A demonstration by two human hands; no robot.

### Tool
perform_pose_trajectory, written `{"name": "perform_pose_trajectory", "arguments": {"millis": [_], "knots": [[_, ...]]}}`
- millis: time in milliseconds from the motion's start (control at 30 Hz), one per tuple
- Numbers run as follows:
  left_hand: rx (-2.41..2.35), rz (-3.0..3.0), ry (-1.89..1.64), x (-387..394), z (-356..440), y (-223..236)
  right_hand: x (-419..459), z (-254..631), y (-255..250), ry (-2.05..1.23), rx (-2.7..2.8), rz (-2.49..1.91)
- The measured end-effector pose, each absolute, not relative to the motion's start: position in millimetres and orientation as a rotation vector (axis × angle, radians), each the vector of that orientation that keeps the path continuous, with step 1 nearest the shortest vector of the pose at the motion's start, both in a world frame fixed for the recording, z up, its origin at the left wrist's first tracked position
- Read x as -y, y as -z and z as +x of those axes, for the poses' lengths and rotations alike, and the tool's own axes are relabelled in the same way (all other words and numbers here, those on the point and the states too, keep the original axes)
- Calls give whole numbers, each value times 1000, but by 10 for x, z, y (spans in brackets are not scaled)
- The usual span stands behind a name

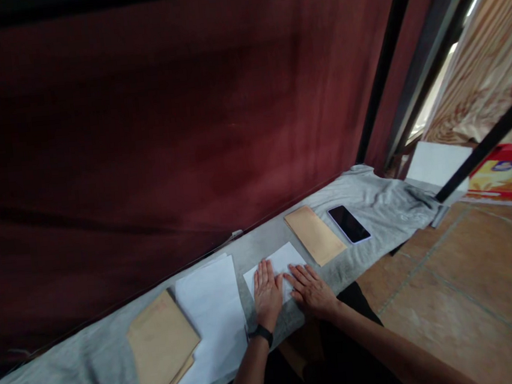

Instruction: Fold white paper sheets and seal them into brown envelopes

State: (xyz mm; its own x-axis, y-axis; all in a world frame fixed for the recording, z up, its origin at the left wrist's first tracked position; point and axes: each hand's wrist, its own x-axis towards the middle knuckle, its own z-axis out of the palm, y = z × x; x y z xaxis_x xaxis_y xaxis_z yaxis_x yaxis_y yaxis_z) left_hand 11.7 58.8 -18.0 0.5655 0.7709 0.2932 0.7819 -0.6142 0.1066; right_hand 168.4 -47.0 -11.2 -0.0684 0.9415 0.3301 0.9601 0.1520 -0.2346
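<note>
My forearms (388,337) lead to my left hand (268,296) and right hand (313,294), spread flat, gripping nothing, on the small white paper (287,256) between large sheets (214,323) and brown paper (317,235); uneven pressing over soft cloth (365,196) could crease it

Makeshift room corner from where I stand, home or shop unclear: tiles (464,283) lower right, cloth-covered bench (91,365) along bottom, red panel (185,114) upper left.
</note>
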Motion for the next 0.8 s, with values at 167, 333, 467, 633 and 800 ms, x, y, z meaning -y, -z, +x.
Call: {"name": "perform_pose_trajectory", "arguments": {"millis": [167, 333, 467, 633, 800], "knots": [[1460, -2674, 542, -437, -153, 200, 492, 1673, 146, 92, 2002, -1822], [1508, -2647, 543, -353, -249, 137, 382, 1661, 62, -60, 2000, -1865], [1400, -2763, 464, -321, -90, 124, 71, 1598, -69, -199, 2004, -1804], [1244, -2871, 318, -160, 39, 241, -235, 1537, -48, -220, 2089, -1720], [1220, -2866, 312, -67, -12, 231, -295, 1550, 94, -129, 2066, -1768]]}}
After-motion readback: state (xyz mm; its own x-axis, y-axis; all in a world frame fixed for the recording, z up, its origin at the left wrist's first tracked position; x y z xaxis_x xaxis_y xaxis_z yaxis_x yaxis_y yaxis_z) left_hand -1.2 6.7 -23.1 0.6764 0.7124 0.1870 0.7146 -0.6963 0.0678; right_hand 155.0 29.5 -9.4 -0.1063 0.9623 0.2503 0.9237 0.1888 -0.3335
